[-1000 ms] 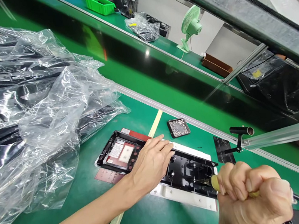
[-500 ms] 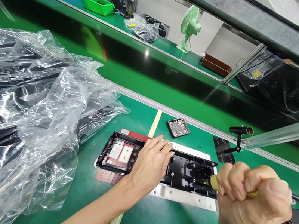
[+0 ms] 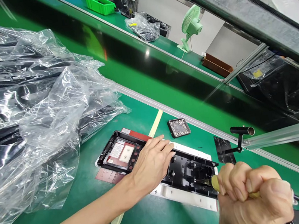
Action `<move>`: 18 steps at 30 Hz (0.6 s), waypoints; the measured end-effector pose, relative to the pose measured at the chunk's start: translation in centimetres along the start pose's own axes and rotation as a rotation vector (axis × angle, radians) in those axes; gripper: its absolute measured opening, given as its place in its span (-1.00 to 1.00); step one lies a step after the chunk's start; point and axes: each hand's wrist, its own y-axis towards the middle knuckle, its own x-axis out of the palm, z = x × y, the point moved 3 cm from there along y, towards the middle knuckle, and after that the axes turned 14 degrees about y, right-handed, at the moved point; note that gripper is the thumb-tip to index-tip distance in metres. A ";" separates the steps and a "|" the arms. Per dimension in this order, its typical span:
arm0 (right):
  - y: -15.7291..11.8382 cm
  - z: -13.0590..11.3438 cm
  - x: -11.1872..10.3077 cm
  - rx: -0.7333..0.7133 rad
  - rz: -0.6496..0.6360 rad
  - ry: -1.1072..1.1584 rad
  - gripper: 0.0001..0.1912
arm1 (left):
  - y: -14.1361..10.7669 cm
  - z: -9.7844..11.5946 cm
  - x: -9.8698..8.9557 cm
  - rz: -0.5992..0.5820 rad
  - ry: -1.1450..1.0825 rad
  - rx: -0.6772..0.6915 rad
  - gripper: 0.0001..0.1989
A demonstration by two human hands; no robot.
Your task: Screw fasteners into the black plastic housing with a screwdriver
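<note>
A long black plastic housing point(image 3: 185, 170) lies with its inside facing up, set in a fixture with white edge plates point(image 3: 184, 199) on the green bench. Across its middle rests my left hand point(image 3: 153, 162), palm down with fingers stretched out. To the left, the housing has a window frame point(image 3: 105, 151) over a reddish base plate. My right hand point(image 3: 251, 190) is wrapped round a yellow electric screwdriver point(image 3: 215, 183), a black cable trailing from its end. Its bit reaches down into the right half of the housing; the exact contact point is too small to tell.
Behind the housing stands a small square tray of screws point(image 3: 179, 127). Large plastic-wrapped black parts point(image 3: 36, 96) cover the left. A black tubular device on a bracket point(image 3: 242, 131) is mounted at the right. Metal rail point(image 3: 151, 104) borders the bench; a green fan point(image 3: 191, 26) stands beyond.
Almost nothing differs. The whole view has shifted by a few pixels; both hands, the screwdriver and the housing keep their places relative to one another.
</note>
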 end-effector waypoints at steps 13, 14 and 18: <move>0.2 0.0 0.2 0.007 0.004 -0.007 -0.63 | -0.1 0.0 0.3 -0.041 -0.017 -0.020 -0.77; 0.2 0.0 0.2 0.009 0.002 -0.003 -0.62 | -0.1 0.0 0.3 -0.048 -0.021 -0.026 -0.77; 0.1 0.0 0.1 0.004 0.002 -0.001 -0.63 | -0.1 0.0 0.2 -0.051 -0.032 -0.015 -0.79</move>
